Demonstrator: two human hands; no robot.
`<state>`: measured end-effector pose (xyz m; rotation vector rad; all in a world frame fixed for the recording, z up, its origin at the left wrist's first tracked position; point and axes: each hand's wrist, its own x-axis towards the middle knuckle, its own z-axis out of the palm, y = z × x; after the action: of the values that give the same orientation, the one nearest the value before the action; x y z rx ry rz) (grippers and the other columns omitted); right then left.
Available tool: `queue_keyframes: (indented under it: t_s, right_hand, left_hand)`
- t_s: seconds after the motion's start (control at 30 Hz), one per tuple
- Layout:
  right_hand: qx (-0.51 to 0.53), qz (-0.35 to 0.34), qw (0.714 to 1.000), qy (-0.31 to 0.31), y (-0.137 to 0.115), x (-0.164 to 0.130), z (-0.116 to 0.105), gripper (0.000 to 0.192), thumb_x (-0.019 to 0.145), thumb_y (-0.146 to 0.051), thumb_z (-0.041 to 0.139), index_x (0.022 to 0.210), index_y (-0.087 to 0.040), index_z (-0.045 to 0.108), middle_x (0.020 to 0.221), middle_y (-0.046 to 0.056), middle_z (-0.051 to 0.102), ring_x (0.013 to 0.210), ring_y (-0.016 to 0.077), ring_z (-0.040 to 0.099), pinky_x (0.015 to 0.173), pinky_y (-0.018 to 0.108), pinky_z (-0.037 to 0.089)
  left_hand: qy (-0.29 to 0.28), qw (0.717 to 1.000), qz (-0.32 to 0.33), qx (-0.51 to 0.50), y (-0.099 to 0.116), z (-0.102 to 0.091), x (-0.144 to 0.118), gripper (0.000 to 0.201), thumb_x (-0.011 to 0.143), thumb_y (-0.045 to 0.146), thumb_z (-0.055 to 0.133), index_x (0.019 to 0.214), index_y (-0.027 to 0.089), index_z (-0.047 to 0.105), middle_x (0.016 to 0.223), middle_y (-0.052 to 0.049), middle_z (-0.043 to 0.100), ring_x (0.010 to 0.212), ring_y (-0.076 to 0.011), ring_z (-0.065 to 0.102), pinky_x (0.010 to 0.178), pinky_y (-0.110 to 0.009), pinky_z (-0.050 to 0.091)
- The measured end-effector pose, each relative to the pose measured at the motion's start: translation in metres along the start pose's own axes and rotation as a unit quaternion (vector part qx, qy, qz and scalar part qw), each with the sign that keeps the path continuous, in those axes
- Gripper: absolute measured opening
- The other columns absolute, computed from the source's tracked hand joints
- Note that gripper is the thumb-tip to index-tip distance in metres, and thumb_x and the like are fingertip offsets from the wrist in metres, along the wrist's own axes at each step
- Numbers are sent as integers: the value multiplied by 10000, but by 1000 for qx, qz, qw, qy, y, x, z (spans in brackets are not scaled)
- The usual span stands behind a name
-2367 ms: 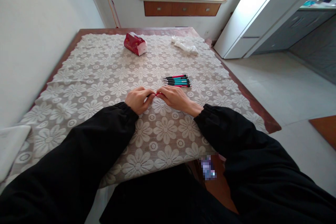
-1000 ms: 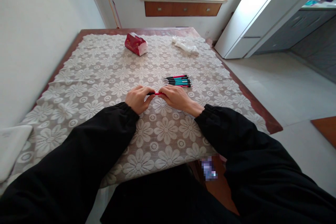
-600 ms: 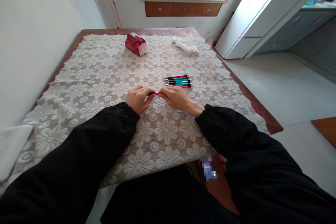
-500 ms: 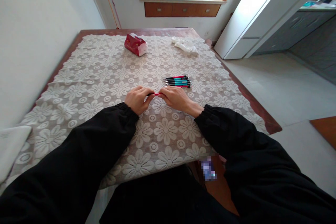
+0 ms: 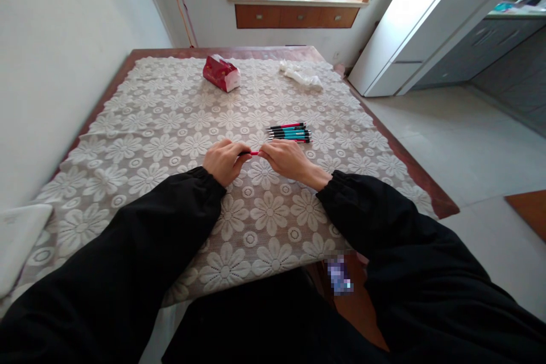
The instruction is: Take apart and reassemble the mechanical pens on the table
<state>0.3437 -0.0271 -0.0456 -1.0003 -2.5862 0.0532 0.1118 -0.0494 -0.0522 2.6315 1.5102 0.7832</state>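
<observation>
Right now, in the head view, both hands are meeting at the middle of the frame, low over the lace tablecloth (image 5: 179, 125). The left hand (image 5: 224, 162) is pinching one end of a red pen (image 5: 255, 153), where a dark tip is showing, and the right hand (image 5: 285, 159) is closing its fingers over the other end. Only a short red stretch of the barrel is showing between them, so both hands are clamped on the same pen, held roughly level just above the cloth. Whether they are twisting, pulling or pushing it, I cannot tell.

Just beyond the right hand, a little right of centre, a row of pens (image 5: 290, 132) is lying side by side, pink and teal barrels with dark ends, apart from the hands. Further up the frame a red tissue pack (image 5: 220, 73) is sitting on the cloth, and to its right a crumpled white cloth (image 5: 301, 74) is lying near the table's far edge.

By my reading, the step in hand is working the two ends of this single pen against each other, and any further move on it is calling for a firm pinch at each end and a straight line along the barrel.
</observation>
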Motion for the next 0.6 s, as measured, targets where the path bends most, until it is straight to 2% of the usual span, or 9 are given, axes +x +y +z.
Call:
queue_keyframes:
  t_s: [0.1,0.2,0.3,0.4,0.6]
  right_hand:
    - [-2,11,1000,-15,1,1,1,380,1107,-379,395,936,-173,664,847,76,724,767,186,607,692,313,305]
    - [11,17,1000,-4,3,1,2,367,1106,-383,400,972,-172,669,883,85,728,815,194,618,716,309,327]
    - [23,27,999,18,5,2,3,337,1104,-371,411,1014,-178,673,952,93,735,894,202,626,764,301,359]
    - [24,27,999,23,5,2,2,329,1104,-363,409,1028,-180,672,985,94,736,917,202,627,774,298,367]
    - [4,30,1000,-9,2,1,-1,368,1108,-372,384,999,-167,670,902,90,730,826,198,623,702,307,317]
  left_hand:
    - [0,1000,3,-8,1,1,0,228,1004,391,572,1035,235,735,982,-58,781,931,-251,657,888,-400,509]
    - [7,1000,-15,-7,3,0,0,274,1005,432,562,1065,232,740,976,-59,781,928,-253,661,896,-402,502]
    - [1,999,-45,8,4,-2,1,395,1048,468,449,1087,221,755,914,-76,764,898,-261,661,862,-400,497]
    - [-8,998,-62,29,2,-2,1,502,1072,481,356,1017,210,774,847,-95,742,879,-271,656,812,-397,492]
    - [17,1000,-22,6,-5,3,0,459,1051,522,431,1029,221,777,942,-88,779,932,-270,661,857,-400,491]
